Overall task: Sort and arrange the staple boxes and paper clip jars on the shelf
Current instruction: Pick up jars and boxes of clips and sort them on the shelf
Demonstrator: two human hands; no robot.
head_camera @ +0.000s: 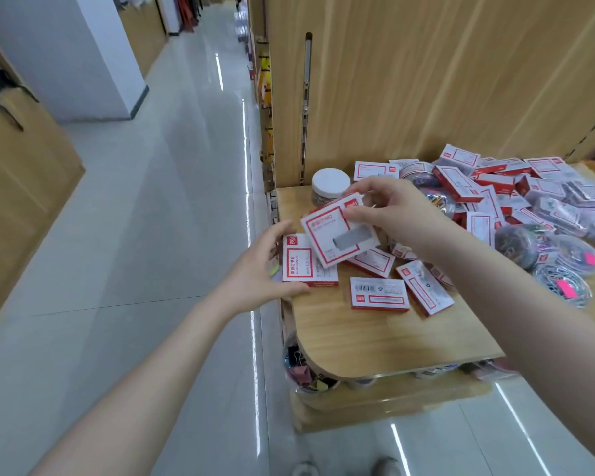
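My right hand [390, 209] pinches a red-and-white staple box [337, 235] and holds it tilted above the wooden shelf [375, 338]. Just below it, at the shelf's left edge, lies another staple box [304, 266]; my left hand [260, 269] touches its left and front sides with fingers spread. Three more staple boxes [380, 294] lie flat nearby. A clip jar with a white lid [330, 183] stands upright at the back left. A jumbled heap of staple boxes [495, 187] and lying paper clip jars [564, 286] fills the shelf's right side.
A wood-grain back panel [426, 80] rises behind the shelf, with a metal rail [306, 97] on it. Below the shelf, a lower tier holds binder clips [303, 369]. A glossy tiled aisle [134, 235] runs along the left. My shoes [385, 467] show at the bottom.
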